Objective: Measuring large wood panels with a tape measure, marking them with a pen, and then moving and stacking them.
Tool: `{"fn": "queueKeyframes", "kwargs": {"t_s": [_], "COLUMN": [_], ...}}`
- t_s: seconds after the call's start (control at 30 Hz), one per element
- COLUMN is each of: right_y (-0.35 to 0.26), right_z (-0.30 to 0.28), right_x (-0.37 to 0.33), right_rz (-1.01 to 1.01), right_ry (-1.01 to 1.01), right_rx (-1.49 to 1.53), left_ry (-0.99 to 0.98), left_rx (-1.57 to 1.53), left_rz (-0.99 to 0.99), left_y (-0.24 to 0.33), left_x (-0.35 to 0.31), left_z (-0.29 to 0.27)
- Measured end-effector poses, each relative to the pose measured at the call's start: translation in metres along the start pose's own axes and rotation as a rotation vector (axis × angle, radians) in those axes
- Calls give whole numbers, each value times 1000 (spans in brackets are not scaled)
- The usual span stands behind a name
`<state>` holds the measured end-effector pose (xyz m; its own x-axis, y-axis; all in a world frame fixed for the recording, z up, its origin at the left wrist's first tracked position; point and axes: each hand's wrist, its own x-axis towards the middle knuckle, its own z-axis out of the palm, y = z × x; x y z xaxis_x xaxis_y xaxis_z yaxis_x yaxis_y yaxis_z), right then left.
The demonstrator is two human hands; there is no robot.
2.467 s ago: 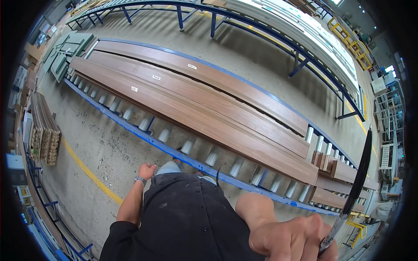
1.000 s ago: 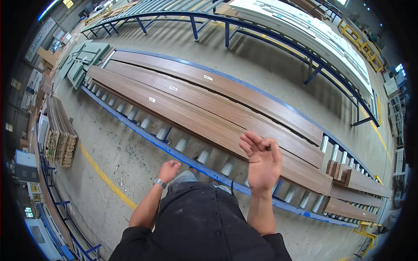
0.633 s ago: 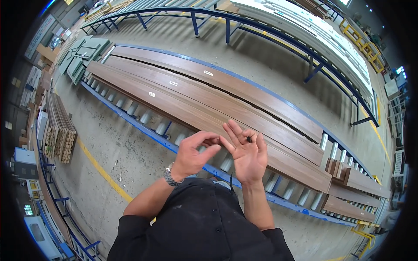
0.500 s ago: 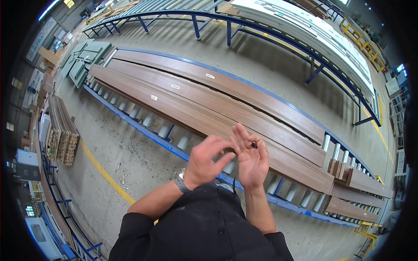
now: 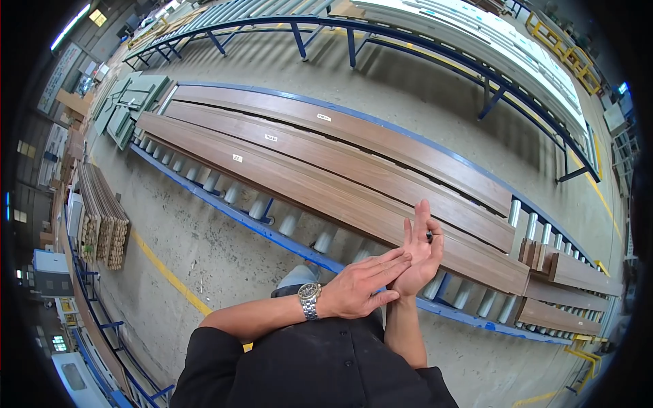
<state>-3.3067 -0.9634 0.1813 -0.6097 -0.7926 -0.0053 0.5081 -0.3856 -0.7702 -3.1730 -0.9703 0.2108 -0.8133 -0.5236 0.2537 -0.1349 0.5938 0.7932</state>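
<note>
My left hand (image 5: 360, 287), with a metal-banded watch (image 5: 309, 301) at its wrist, lies flat with its fingers straight across the palm of my right hand (image 5: 418, 268). The right palm faces up; some of its fingers stretch out, while others bend round a small dark thing (image 5: 430, 236) too small to name. Just beyond my hands are long brown wood-grain boards (image 5: 299, 178), laid side by side on a blue-framed roller conveyor (image 5: 279, 238). Neither hand grips a board.
Shorter brown boards (image 5: 578, 273) lie at the conveyor's right end, green panels (image 5: 126, 105) by its left end. Across the aisle stands another roller table (image 5: 296, 41) carrying white panels (image 5: 490, 47). A stack of long strips (image 5: 102, 224) sits at the left, near a yellow floor line (image 5: 166, 272).
Both hands have shifted to the right. My left hand has come down flat onto the right palm. The small dark thing stays in my right fingers, and the view has moved slightly.
</note>
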Motion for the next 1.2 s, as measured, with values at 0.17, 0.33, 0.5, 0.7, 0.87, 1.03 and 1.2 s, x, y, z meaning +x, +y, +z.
{"fn": "queueKeyframes", "kwargs": {"t_s": [0.17,0.33,0.5,0.7,0.87,1.03,1.2], "right_y": [5,18,30,87,117,129,139], "right_z": [3,-14,-48,-78,-72,-54,-34], "right_x": [6,31,57,67,63,86,95], "right_rz": [-27,-196,-101,-167,-104,-45,121], "right_ry": [-19,-103,-299,-691,-911,-914,-989], "right_rx": [-3,-232,-952,-1624,-1954,-2091,-2165], "left_ry": [113,222,344,491,821,997,1148], "left_rx": [36,-81,-92,-314,-160,-730,-963], "left_rz": [10,-233,-518,-1042,-1033,-1185,-1207], "left_y": [-2,-25,-63,-133,-236,-304,-354], "left_x": [-2,-22,-70,-116,-159,-172,-182], "left_z": [-5,-18,-40,-75,-93,-137,-168]}}
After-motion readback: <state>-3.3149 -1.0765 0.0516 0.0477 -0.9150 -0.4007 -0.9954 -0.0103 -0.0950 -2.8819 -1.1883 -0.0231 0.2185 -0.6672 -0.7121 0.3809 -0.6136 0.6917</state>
